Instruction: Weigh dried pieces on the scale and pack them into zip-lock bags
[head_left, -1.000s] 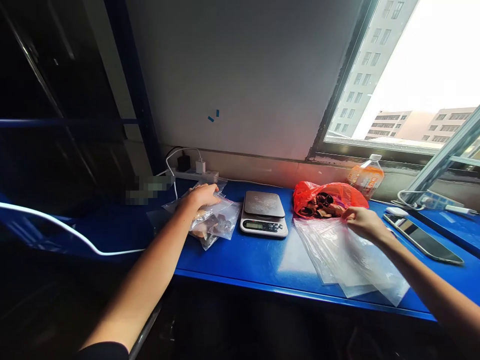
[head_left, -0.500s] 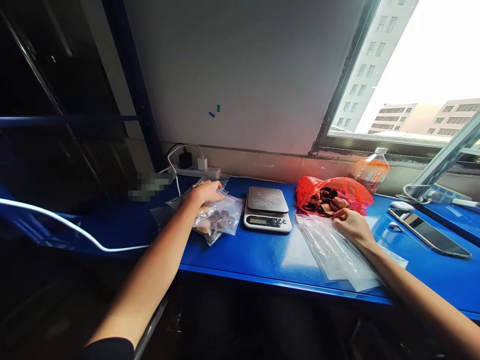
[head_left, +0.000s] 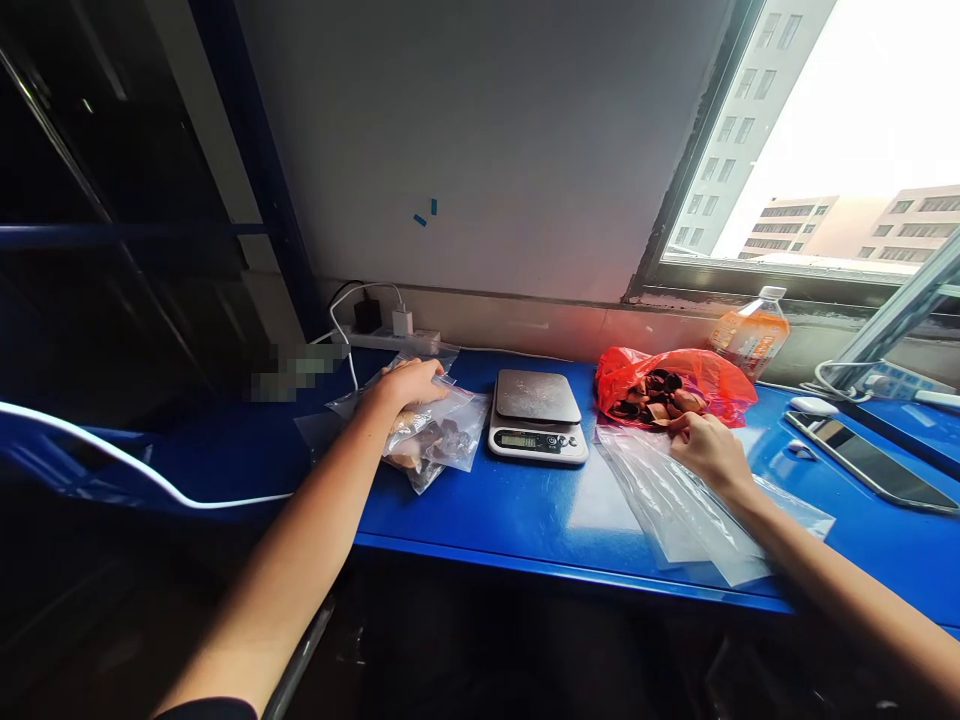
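Note:
My left hand (head_left: 412,385) lies over a pile of clear zip bags (head_left: 442,445) with brown pieces in them, its fingers loosely extended on the plastic. My right hand (head_left: 709,452) has thumb and fingers pinched together at the upper edge of several flat, clear zip bags (head_left: 660,510). Just behind those fingertips a red plastic bag (head_left: 727,385) lies open with dark brown, curved pieces (head_left: 656,400) inside. Between my hands stands a kitchen scale (head_left: 538,400) with a bare steel plate; its display digits are too small to read.
Along the wall are a power strip (head_left: 360,340) with a white charger (head_left: 403,321) and an orange-labelled bottle (head_left: 754,330). A phone (head_left: 874,460), a white earbud case (head_left: 814,406) and an earbud (head_left: 802,450) lie at right. A white cable (head_left: 150,470) crosses at left.
The view has shifted slightly. Both hands stay at the same spots, left on the filled bags and right at the edge of the flat bags.

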